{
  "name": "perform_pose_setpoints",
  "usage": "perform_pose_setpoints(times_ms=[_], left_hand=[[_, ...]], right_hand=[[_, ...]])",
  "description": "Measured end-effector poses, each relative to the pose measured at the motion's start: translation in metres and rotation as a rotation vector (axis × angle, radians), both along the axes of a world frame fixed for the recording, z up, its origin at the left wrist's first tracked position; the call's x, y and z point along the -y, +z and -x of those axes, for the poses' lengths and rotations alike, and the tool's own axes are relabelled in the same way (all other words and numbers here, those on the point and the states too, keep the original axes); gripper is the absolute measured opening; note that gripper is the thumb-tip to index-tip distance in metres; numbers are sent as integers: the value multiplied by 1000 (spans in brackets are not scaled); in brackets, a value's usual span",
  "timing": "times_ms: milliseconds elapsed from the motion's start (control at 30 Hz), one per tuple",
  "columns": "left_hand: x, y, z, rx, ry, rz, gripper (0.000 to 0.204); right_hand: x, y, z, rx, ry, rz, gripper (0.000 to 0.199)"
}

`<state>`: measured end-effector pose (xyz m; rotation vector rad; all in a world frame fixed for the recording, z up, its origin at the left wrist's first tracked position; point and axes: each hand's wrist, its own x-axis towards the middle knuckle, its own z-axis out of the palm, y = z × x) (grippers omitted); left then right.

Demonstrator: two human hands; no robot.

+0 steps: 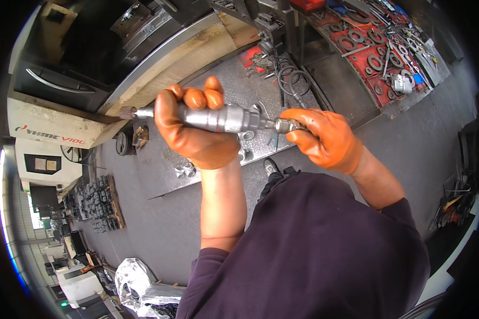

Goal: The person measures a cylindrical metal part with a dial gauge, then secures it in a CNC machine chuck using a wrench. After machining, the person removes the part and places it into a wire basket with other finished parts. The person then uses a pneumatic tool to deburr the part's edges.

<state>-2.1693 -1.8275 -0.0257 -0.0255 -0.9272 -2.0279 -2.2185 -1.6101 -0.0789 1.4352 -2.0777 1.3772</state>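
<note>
A silver air die grinder [218, 118] lies level across the middle of the view, its burr tip [127, 112] pointing left. My left hand [197, 122], in an orange glove, is wrapped round the front half of its body. At the tool's rear end, my right hand [324, 139], gloved in orange too, grips the metal hose coupling [286, 125] between thumb and fingers. Whether the coupling is fully joined to the grinder I cannot tell. Part of the grinder's body is hidden under the left fingers.
Below my hands is a metal tread-plate platform [218, 85] with small metal parts [184, 170] near its edge. A coiled hose [294, 80] hangs beyond. Rings and tools cover a red bench [372, 58] at upper right. A machine [64, 119] stands left, with stacked parts [93, 204] behind.
</note>
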Motion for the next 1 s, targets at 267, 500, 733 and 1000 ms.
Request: perform_pose_setpoints(times_ms=[267, 500, 733, 1000], left_hand=[[-12, 4, 1, 35, 55, 6, 32], [-23, 6, -3, 13, -46, -45, 33], [-24, 8, 0, 142, 54, -50, 31], [-15, 0, 1, 59, 9, -14, 26]], right_hand=[[5, 1, 6, -104, 20, 60, 33], [13, -2, 7, -297, -43, 86, 29], [13, 0, 13, -528, -73, 61, 22], [22, -3, 21, -618, -77, 82, 16]])
